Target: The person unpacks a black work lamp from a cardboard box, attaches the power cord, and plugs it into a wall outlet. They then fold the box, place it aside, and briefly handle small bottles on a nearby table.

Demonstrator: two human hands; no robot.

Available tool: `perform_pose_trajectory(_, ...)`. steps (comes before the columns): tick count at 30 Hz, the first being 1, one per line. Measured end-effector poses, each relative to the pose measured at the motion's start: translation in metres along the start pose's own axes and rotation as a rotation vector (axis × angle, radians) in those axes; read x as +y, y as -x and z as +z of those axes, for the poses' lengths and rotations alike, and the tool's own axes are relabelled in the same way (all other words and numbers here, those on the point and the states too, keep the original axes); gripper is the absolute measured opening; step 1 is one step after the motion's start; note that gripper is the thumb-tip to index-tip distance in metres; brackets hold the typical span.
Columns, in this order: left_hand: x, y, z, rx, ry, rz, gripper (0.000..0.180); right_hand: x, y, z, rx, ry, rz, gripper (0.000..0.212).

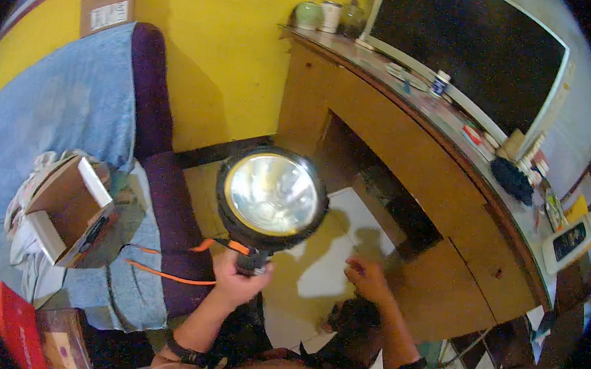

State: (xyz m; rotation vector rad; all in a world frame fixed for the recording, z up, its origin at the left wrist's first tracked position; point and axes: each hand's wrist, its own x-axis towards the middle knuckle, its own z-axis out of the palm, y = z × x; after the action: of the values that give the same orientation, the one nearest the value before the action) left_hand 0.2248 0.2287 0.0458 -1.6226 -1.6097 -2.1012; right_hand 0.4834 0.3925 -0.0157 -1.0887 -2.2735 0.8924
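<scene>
My left hand (237, 283) is wrapped round the grip of a large handheld spotlight (273, 194). Its round silvery reflector, edged with a thin yellow ring inside a black rim, faces up toward me. An orange strap (173, 279) trails from the grip toward the sofa on the left. My right hand (368, 280) hovers over the floor to the right of the spotlight, apart from it, fingers curled in with nothing visible in them. An opened cardboard box (68, 212) lies tilted on the sofa, its flaps spread.
The sofa (178, 223) with a blue cover stands at left, a red box (14, 328) near its front. On the right runs a long wooden desk (410, 159) bearing a large monitor (472, 52), a small bottle (440, 82) and jars (330, 17). A yellow wall (223, 52) is behind.
</scene>
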Motion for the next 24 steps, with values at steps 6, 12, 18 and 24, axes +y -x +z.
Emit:
perform_pose_trajectory(6, -0.009, 0.007, -0.016, 0.022, -0.239, 0.305, 0.037, 0.025, 0.022, -0.011, -0.089, 0.084, 0.2, 0.03)
perform_pose_trajectory(12, -0.007, 0.007, -0.019, 0.033, -0.251, 0.189, 0.036, 0.028, 0.033, -0.022, -0.047, -0.117, 0.235, 0.028)
perform_pose_trajectory(18, -0.038, -0.024, 0.046, 0.199, 0.204, -0.217, 0.023, 0.048, -0.057, -0.063, 0.128, -0.708, 0.348, 0.03)
perform_pose_trajectory(24, -0.115, -0.041, 0.108, 0.031, 0.306, -0.518, 0.021, 0.063, -0.154, -0.08, 0.551, -1.359, 0.135, 0.029)
